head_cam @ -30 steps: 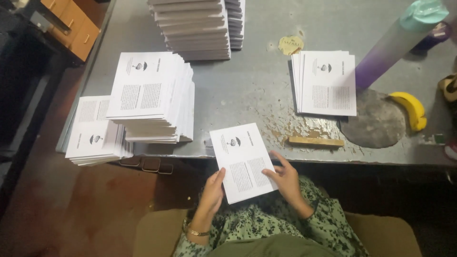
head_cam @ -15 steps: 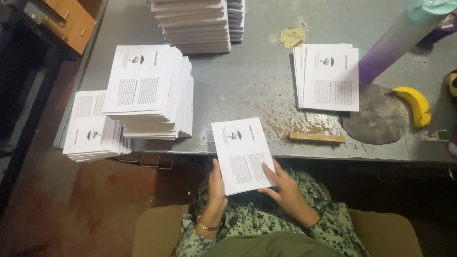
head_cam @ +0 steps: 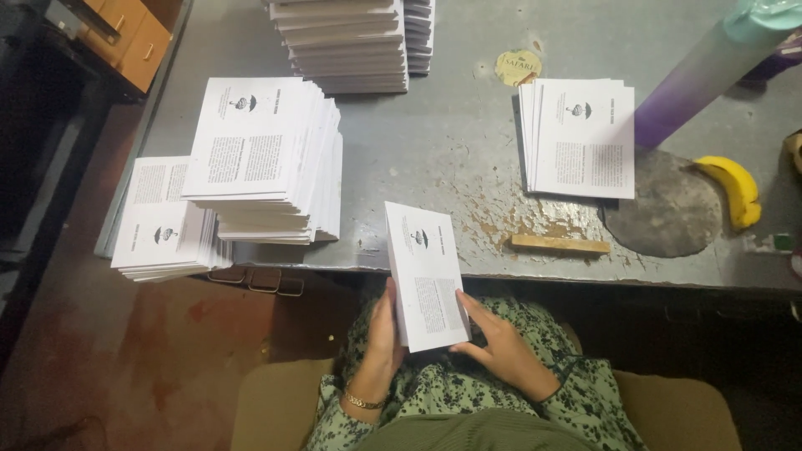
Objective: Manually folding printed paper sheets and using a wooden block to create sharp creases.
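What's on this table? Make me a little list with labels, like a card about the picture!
left hand: holds the left edge of a white printed booklet
right hand: holds the booklet's right edge
booklet position: over the person's lap, its top end at the table's front edge
table: grey metal, scratched
tall pile: printed sheets, left side
low pile: right side
back pile: far edge
wooden stick: near front edge
banana: right
bottle: purple, beside low pile
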